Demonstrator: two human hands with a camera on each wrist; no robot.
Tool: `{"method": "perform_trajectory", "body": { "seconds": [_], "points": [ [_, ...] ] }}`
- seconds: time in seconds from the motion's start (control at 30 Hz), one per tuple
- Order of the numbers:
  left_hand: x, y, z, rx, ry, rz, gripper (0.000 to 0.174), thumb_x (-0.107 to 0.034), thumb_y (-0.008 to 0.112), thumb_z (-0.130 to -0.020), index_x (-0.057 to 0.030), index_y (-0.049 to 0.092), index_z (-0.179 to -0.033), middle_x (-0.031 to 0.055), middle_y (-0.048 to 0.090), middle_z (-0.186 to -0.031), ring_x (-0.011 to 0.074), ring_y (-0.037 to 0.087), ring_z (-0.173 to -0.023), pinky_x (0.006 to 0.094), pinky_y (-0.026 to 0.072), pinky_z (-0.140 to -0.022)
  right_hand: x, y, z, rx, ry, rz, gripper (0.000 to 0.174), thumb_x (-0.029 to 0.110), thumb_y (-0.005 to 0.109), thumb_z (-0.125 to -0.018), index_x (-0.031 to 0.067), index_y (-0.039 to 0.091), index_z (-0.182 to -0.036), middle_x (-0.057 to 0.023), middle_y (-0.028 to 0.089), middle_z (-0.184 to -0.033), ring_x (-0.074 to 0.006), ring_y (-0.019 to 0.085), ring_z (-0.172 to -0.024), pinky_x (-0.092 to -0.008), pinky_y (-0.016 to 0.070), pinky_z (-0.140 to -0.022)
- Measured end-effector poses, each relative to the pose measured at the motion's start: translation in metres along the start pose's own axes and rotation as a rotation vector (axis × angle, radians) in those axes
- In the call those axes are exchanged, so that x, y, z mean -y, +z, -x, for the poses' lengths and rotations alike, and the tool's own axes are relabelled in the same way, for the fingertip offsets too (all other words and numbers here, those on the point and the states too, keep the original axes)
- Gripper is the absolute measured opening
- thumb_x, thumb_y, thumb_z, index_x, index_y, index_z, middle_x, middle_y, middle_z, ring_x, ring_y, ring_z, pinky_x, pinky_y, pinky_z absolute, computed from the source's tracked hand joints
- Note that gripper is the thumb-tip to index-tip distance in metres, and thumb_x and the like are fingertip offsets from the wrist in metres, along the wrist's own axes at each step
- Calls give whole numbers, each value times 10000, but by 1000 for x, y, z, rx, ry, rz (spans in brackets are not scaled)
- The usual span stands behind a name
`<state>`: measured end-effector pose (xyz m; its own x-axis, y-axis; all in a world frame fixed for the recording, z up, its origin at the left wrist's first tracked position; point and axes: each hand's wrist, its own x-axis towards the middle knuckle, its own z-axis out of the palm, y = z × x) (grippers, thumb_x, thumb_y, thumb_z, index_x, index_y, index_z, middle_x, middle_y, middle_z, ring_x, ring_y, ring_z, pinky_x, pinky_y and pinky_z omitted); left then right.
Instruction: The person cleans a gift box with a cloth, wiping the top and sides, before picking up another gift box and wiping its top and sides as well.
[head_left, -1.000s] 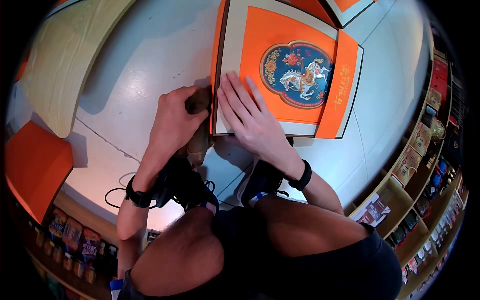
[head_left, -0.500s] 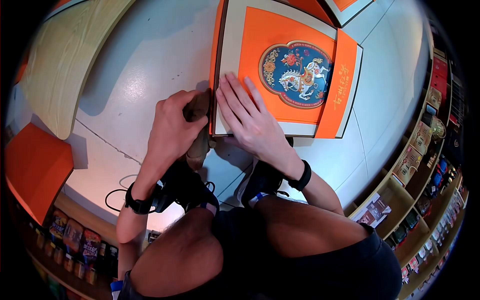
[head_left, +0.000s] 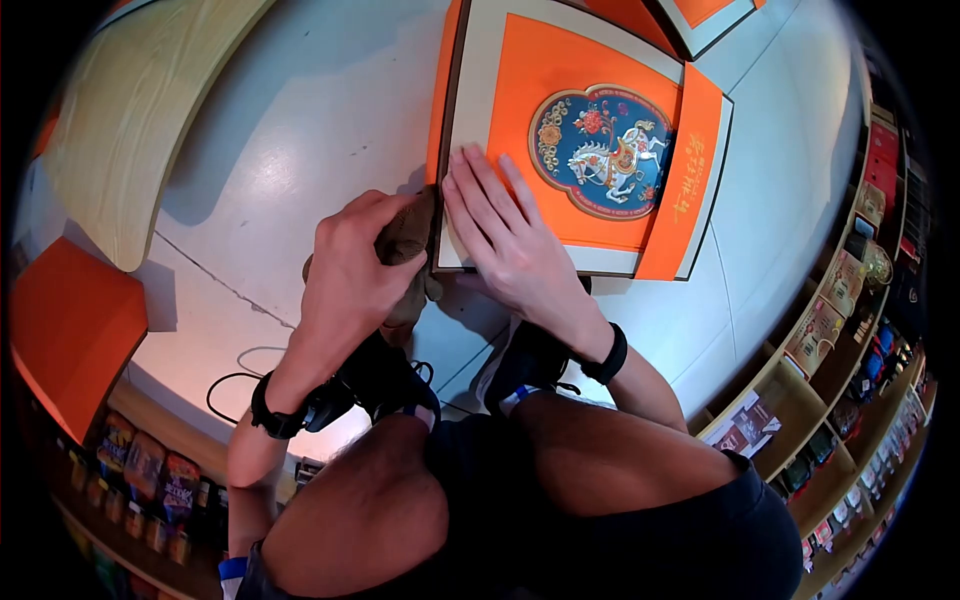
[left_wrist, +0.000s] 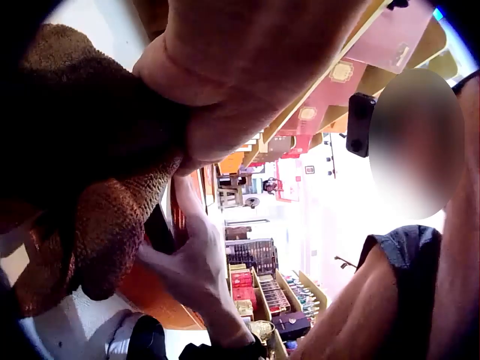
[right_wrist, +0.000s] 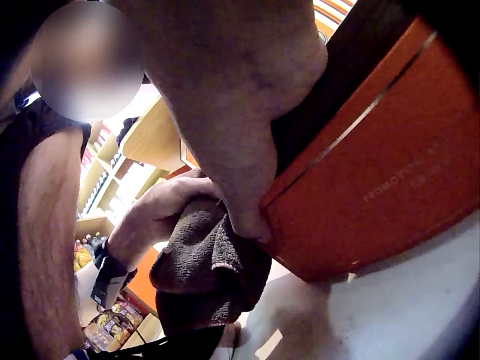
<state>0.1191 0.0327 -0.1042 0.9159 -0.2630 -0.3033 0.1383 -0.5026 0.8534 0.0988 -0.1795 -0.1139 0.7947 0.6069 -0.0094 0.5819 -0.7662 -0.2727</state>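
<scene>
A large orange box [head_left: 580,130] with a cream border and a horse emblem lies on the tiled floor. The right hand [head_left: 520,250] rests flat on its near left corner, fingers straight; in the right wrist view its thumb lies against the orange side [right_wrist: 375,180]. Beside the box's left edge, the left hand [head_left: 350,265] grips a bunched brown cloth [head_left: 408,235] between thumb and curled fingers. The cloth hangs in folds in the left wrist view [left_wrist: 112,225] and the right wrist view [right_wrist: 199,255].
A wooden table top [head_left: 150,110] stands at the upper left, above an orange panel [head_left: 80,335]. Another box [head_left: 700,20] is at the top. Shelves of goods [head_left: 835,330] curve along the right; packets [head_left: 145,470] line the lower left. The person's knees and shoes are below the hands.
The box has shifted slightly to the right, with the right hand on it. The left hand has moved slightly down and right, and more of the brown cloth shows around it.
</scene>
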Motion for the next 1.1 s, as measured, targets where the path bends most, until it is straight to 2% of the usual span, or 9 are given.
{"method": "perform_trajectory", "body": {
  "seconds": [0.1, 0.2, 0.27, 0.47, 0.53, 0.57, 0.77, 0.83, 1.1],
  "points": [
    [8, -4, -4, -16, 53, 17, 397, 3, 769, -756, 33, 718, -1148, 208, 721, -1026, 410, 720, -928, 399, 581, -844, -2, 1, 1, 4, -3, 5, 608, 125, 576, -885, -102, 530, -1448, -241, 480, -1581, -376, 396, -1529, -551, 268, -1281],
    [24, -6, -15, -113, -12, -40, 401, 27, 760, -761, 19, 728, -1160, 199, 731, -1043, 400, 728, -958, 404, 583, -874, -1, 2, 2, 6, -7, 29, 586, 115, 562, -903, -95, 531, -1449, -240, 477, -1585, -373, 394, -1531, -549, 267, -1282],
    [44, 0, -26, -205, 66, -132, 414, 50, 747, -765, 6, 736, -1177, 184, 738, -1042, 393, 731, -978, 409, 584, -903, -1, 2, 1, 8, -5, 28, 576, 110, 555, -911, -92, 533, -1449, -239, 476, -1586, -371, 393, -1532, -548, 267, -1282],
    [58, 18, -43, -228, 6, -179, 424, 17, 770, -775, -16, 739, -1196, 187, 745, -1111, 416, 718, -1011, 426, 581, -918, -2, 0, 1, 33, -9, 36, 570, 115, 551, -915, -90, 536, -1447, -235, 477, -1588, -370, 398, -1530, -546, 270, -1282],
    [57, 21, -46, -224, -16, -188, 425, 7, 777, -777, -25, 741, -1199, 187, 745, -1118, 422, 714, -1013, 432, 580, -913, -2, 1, 2, 56, -7, -9, 1066, 299, 869, -620, -104, 445, -1511, -253, 392, -1636, -394, 307, -1571, -564, 245, -1291],
    [59, 23, -48, -214, -9, -176, 426, 7, 776, -778, -36, 744, -1201, 184, 746, -1110, 424, 713, -1006, 436, 581, -906, -2, 1, 3, 56, -7, -9, 1066, 299, 869, -620, -104, 445, -1511, -253, 392, -1636, -394, 307, -1571, -564, 245, -1291],
    [59, 28, -55, -217, 60, -155, 401, 10, 762, -786, -49, 759, -1183, 189, 742, -1105, 428, 714, -982, 447, 584, -889, -3, 1, 3, 57, -17, -2, 1030, 300, 851, -654, -113, 445, -1506, -260, 394, -1633, -396, 307, -1571, -567, 245, -1289],
    [56, 31, -58, -229, 88, -142, 381, 10, 755, -790, -47, 765, -1167, 193, 739, -1104, 429, 714, -976, 448, 584, -885, -2, -1, 1, 17, -12, 34, 564, 111, 558, -911, -89, 543, -1438, -233, 485, -1579, -371, 399, -1529, -547, 273, -1281],
    [56, 32, -71, -94, 85, -219, 343, -31, 736, -796, -7, 761, -1137, 230, 734, -1061, 442, 712, -960, 460, 588, -867, -2, -2, 1, 27, -12, 27, 563, 111, 556, -920, -91, 536, -1445, -241, 487, -1575, -372, 399, -1529, -550, 271, -1280]
  ]
}}
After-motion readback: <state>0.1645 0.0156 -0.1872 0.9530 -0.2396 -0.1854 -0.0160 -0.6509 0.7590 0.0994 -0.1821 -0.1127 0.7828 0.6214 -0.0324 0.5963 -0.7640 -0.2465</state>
